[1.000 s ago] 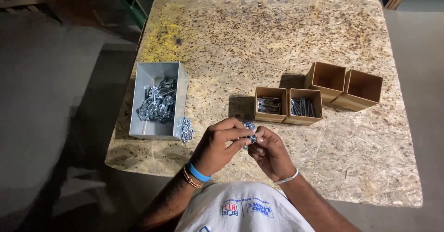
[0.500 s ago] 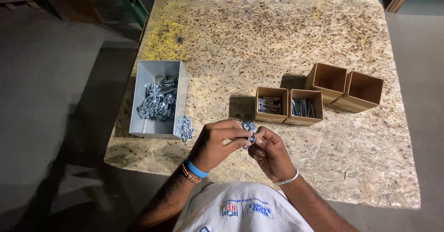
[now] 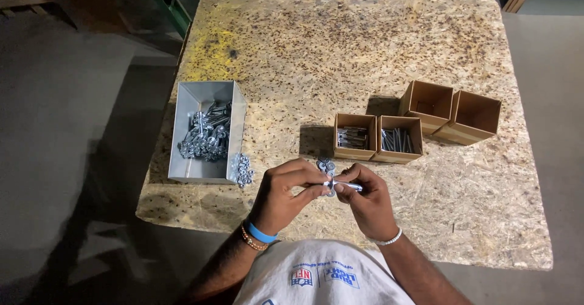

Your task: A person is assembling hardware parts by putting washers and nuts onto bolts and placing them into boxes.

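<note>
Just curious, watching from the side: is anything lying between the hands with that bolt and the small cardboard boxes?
Only a few washers on the table, just beyond the bolt; the boxes otherwise lie unobstructed.

Table point(image 3: 365, 55): tan flecked chipboard, yellow stain at 11 o'clock. Tray point(image 3: 182, 107): grey, silver bolts point(image 3: 207, 138). Four boxes point(image 3: 471, 113): brown cardboard. Left hand point(image 3: 283, 192): blue wristband point(image 3: 260, 232). Right hand point(image 3: 368, 201): white bracelet point(image 3: 387, 240).

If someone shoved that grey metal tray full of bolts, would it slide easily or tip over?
The grey tray would probably slide rather than tip: it sits low and flat on the board table. It likely feels heavy, since the metal bolts fill its near half. The rough chipboard may drag against it.
</note>
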